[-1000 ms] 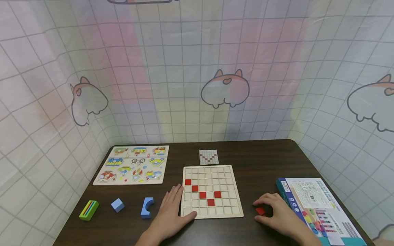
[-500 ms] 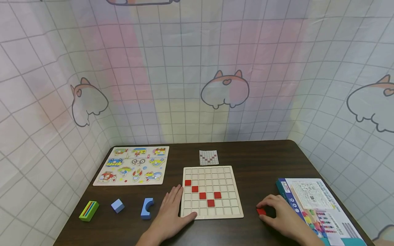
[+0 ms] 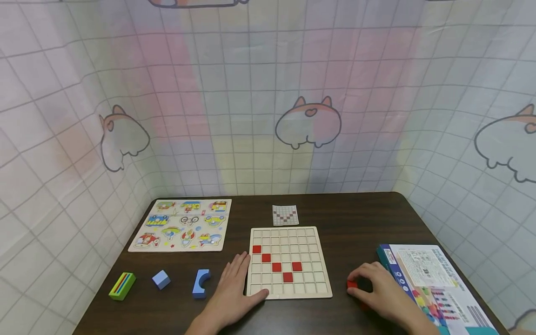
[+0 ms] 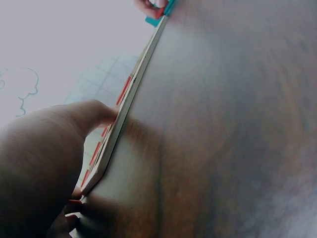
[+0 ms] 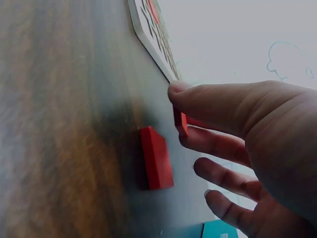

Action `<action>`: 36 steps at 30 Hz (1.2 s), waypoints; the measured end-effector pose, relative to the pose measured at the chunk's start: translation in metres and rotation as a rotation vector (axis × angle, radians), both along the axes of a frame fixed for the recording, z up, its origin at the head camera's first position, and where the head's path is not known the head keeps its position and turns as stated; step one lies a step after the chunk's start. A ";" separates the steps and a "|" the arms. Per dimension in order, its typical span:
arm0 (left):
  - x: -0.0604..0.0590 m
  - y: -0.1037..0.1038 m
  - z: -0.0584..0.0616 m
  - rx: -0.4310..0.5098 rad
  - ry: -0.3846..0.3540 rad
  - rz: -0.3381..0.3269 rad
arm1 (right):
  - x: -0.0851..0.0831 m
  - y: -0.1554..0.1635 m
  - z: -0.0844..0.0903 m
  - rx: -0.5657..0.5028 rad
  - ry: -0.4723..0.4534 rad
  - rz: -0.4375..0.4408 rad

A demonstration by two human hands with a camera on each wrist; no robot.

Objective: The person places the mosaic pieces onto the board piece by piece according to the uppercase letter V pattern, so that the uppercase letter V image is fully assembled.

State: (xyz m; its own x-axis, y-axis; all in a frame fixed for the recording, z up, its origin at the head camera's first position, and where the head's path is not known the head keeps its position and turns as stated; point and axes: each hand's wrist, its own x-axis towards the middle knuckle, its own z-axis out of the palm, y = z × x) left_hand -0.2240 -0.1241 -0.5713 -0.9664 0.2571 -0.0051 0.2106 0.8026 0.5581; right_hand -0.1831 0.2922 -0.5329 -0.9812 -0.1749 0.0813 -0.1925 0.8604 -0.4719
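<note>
Red tile (image 5: 180, 122), small, flat and square, is pinched between thumb and forefinger of the right hand (image 3: 378, 291), just above the dark wood-grain tabletop (image 3: 356, 223); a second red tile (image 5: 156, 157) lies beneath. The left hand (image 3: 232, 291) rests flat, thumb touching the pale wooden grid board (image 3: 289, 261).
</note>
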 end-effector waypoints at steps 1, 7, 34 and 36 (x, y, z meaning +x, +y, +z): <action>0.000 0.000 0.000 0.000 0.000 -0.001 | -0.001 -0.001 0.001 -0.002 -0.003 -0.002; 0.001 0.000 0.001 0.000 0.001 -0.002 | -0.009 -0.008 0.007 -0.013 0.003 -0.015; 0.000 0.000 0.001 -0.001 -0.001 0.000 | -0.050 -0.048 0.002 -0.112 0.070 0.075; 0.000 0.000 0.001 -0.001 0.001 -0.003 | -0.052 -0.051 0.002 -0.112 0.072 0.083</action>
State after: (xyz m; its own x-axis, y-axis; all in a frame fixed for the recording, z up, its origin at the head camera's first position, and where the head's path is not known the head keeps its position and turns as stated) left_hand -0.2241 -0.1242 -0.5702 -0.9656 0.2599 -0.0045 0.2134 0.8024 0.5573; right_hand -0.2353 0.2410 -0.5307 -0.9546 -0.2414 0.1744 -0.2977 0.7828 -0.5464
